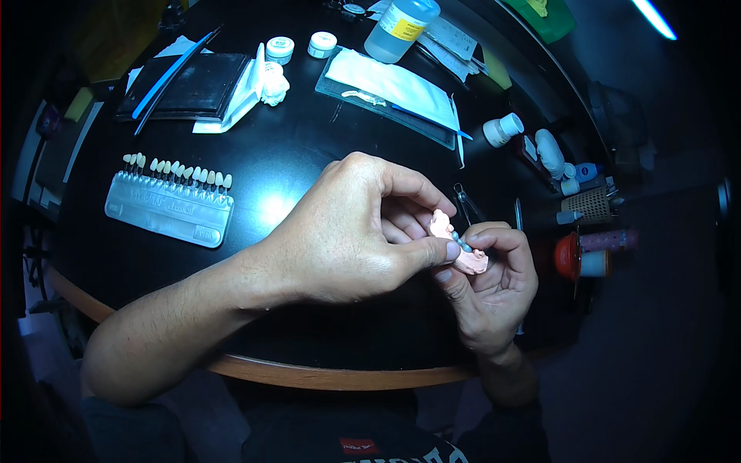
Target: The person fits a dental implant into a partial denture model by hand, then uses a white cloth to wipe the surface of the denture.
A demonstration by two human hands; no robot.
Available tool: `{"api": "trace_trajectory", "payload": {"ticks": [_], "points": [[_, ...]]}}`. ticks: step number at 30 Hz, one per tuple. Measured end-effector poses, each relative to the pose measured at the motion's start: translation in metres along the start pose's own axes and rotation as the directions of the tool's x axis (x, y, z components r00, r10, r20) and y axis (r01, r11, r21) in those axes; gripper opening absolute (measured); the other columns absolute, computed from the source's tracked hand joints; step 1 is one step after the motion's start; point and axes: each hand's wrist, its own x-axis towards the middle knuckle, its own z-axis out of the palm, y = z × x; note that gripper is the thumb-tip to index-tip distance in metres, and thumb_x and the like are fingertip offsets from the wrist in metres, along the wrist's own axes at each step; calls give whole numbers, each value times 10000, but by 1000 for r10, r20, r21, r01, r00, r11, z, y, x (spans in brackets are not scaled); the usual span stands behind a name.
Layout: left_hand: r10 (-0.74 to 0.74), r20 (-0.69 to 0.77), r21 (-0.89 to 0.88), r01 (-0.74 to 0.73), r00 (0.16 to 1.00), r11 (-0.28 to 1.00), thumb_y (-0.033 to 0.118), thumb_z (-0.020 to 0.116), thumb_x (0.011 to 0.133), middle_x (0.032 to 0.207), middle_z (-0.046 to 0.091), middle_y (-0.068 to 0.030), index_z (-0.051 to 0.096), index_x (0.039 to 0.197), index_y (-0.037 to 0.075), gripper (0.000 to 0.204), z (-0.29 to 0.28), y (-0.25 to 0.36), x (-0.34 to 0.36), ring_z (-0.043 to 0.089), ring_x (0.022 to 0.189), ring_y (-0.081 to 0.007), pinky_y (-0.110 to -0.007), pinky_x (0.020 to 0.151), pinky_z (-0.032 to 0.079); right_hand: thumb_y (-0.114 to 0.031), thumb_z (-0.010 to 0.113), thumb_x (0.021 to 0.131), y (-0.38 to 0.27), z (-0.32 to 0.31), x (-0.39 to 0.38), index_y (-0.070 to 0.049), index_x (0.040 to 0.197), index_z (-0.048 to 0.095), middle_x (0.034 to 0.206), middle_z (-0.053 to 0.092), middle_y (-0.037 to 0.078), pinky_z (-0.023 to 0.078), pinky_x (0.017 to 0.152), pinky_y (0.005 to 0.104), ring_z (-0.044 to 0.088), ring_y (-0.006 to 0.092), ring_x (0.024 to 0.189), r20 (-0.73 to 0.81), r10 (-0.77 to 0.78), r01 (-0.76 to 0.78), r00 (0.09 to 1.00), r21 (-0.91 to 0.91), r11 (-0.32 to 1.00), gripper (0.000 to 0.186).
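A pink dental cast (471,262) with a grey metal dental bridge (461,242) on it is held up over the right part of the table. My left hand (363,231) grips the cast from the left, its thumb pressing beside the grey metal and its index finger at the cast's far end. From the right, my right hand (498,289) has its thumb and index finger closed around the near end of the cast, the index fingertip close to the metal. The fingers partly cover both cast and bridge.
A tooth shade guide (170,207) lies at left on the black table (309,339). Farther back are a black case (189,85), small white jars (279,50), a pad with paper (394,89) and a clear bottle (400,31). Tweezers (465,202) lie just beyond my hands; a white bottle (503,130) lies right.
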Motion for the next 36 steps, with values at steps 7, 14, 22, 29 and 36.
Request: {"api": "trace_trajectory", "payload": {"ticks": [7,14,22,29,36], "points": [[47,-48,-6,-47,998,999,80,765,909,1007,740,-188,670,1163,-107,330,-2,3,-1,745,948,-199,-283,838,615,201,604,805,-5,-7,1,91,1187,513,1198,548,180,575,992,311,663,215,1125,50,109,-114,993,105,988,408],[89,-21,28,-89,996,996,70,761,908,1006,740,-182,670,1166,-101,323,-1,2,0,745,956,-204,-291,844,616,127,437,742,-4,-14,0,136,1171,529,1189,577,219,561,994,365,670,251,1113,45,107,-114,993,204,972,438],[41,-25,-38,-42,999,998,50,773,890,1003,740,-175,668,1174,-93,335,-1,3,0,743,954,-203,-301,869,614,55,392,757,-6,-14,1,124,1103,594,1121,637,219,559,942,339,677,226,1042,-8,148,-144,989,192,971,406],[58,-9,12,-58,998,998,42,788,873,995,739,-170,680,1146,-96,325,-1,1,1,740,957,-204,-302,846,625,59,466,846,-9,-18,4,97,1039,632,1049,664,190,542,857,293,664,167,942,7,208,-208,978,107,972,258],[13,23,58,-14,1000,998,24,783,873,957,741,-181,678,1135,-106,311,1,-1,1,744,921,-198,-301,830,630,86,622,904,-5,-17,5,63,991,638,967,691,141,555,788,250,685,123,868,29,301,-301,953,185,935,91]]}}
